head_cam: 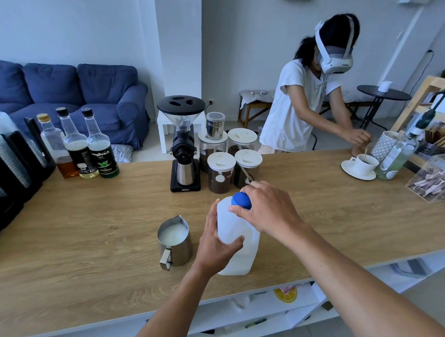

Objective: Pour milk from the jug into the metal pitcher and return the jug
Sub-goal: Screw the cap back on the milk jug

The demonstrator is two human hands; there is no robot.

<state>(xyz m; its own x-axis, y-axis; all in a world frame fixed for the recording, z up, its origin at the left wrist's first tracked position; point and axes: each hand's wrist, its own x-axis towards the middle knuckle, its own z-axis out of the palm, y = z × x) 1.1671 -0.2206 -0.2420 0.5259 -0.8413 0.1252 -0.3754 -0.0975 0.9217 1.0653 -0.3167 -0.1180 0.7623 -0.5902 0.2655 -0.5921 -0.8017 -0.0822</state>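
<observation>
The milk jug (pixel 239 244) stands upright on the wooden counter (pixel 87 252), just below the middle of the frame, and both hands are on it. The left hand (pixel 217 243) wraps around the jug's body with the thumb pressed across its front, clamped there apparently to keep the jug from turning or sliding. The right hand (pixel 268 210) comes in from the lower right and closes its fingertips on the blue cap (pixel 241 199) at the top; that grip suits twisting the cap, and with milk already in the pitcher I judge it is being screwed back on, though the direction cannot be read from a single view.

The metal pitcher (pixel 174 242) sits just left of the jug, close but not touching, its spout pointing toward the top of the frame and its handle toward the bottom. It holds white milk well up its wall, so the pour looks done. Keeping it that near made for a short tilt from the jug, and leaving it clear of the left wrist keeps it safe from a knock.

What remains, by my reading, is finishing the cap and carrying the jug back to its place, which is not visible here. Behind, toward the upper centre, a coffee grinder (pixel 184 147) and lidded jars (pixel 220 172) stand well apart from the work.
</observation>
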